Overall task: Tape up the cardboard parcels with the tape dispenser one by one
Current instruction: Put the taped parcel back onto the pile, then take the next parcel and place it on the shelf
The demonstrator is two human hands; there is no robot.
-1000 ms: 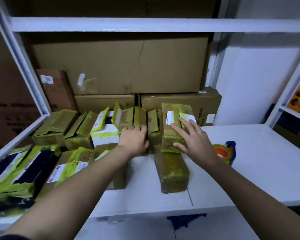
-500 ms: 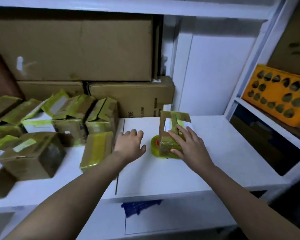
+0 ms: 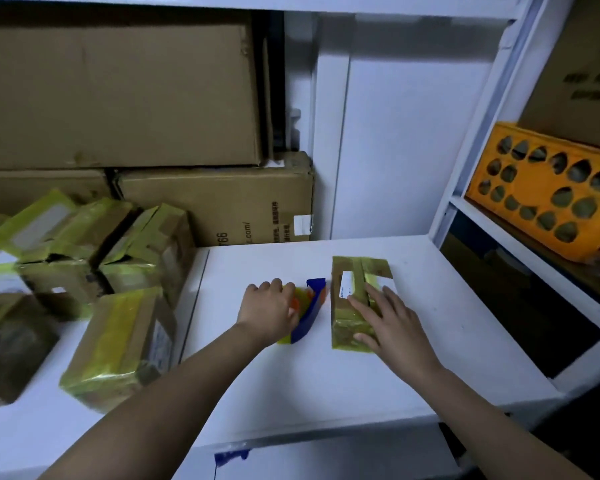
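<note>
On the white shelf top [image 3: 430, 358], my left hand [image 3: 269, 311] curls over the blue-and-orange plastic tape dispenser [image 3: 310, 308], while my right hand [image 3: 388, 322] lies flat, fingers spread, on the small yellow-taped cardboard parcel [image 3: 352, 303] just beside it. Bare surface runs right to the edge by the orange perforated plastic crate [image 3: 548, 192], its contents unclear; more taped parcels [image 3: 118, 344] crowd the left.

A white shelving unit [image 3: 326, 393] with white metal uprights stands against a plain white wall [image 3: 406, 140]. Large brown cardboard cartons [image 3: 118, 95] are stacked at the back left. An orange plastic crate [image 3: 520, 202] sits on a right-hand shelf. Dim light.
</note>
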